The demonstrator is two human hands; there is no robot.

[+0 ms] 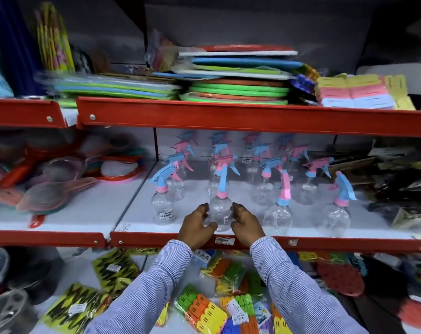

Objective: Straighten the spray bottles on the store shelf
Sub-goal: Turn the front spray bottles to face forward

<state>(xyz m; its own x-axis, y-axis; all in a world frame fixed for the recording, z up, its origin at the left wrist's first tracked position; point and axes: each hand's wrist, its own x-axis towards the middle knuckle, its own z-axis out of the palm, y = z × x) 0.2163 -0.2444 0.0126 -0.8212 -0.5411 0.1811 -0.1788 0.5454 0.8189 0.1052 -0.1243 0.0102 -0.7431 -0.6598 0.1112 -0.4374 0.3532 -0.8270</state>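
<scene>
Landmark: the red metal front lip of the middle shelf [301, 242], with a small white price tag [225, 240] stuck on it right between the two wrists.

Held bottle: a clear round-bellied plastic spray bottle with a pink collar and blue trigger head [220, 208] stands upright just behind the lip, at the front of the white shelf board, its white barcode sticker facing out.

Left hand: the left hand [196, 225] cups the bottle's left flank, fingers curled and touching the clear belly, thumb low near the base. Half closed, not a full wrap.

Right hand: the right hand [244, 225] mirrors it on the bottle's right flank, fingers bent against the plastic. The bottle sits squeezed between the two palms.

Sleeves: both arms wear a blue-and-white fine-striped shirt sleeve [156, 285], reaching up over the lip from below.

Neighbours along the lip: a clear spray bottle with a blue head [162, 203] stands left of the held one; a clear spray bottle with a pink head and blue collar [280, 208] stands right of it; farther right a clear spray bottle with a blue head turned sideways [338, 208].

Behind: more rows of pink and blue spray bottles [267, 169] stand farther back from the lip, heads pointing different ways.

Above the lip: a stack of flat green, orange and blue mats [236, 92] on the upper shelf.

Below the lip: packets of coloured plastic clothes pegs [204, 309].
</scene>
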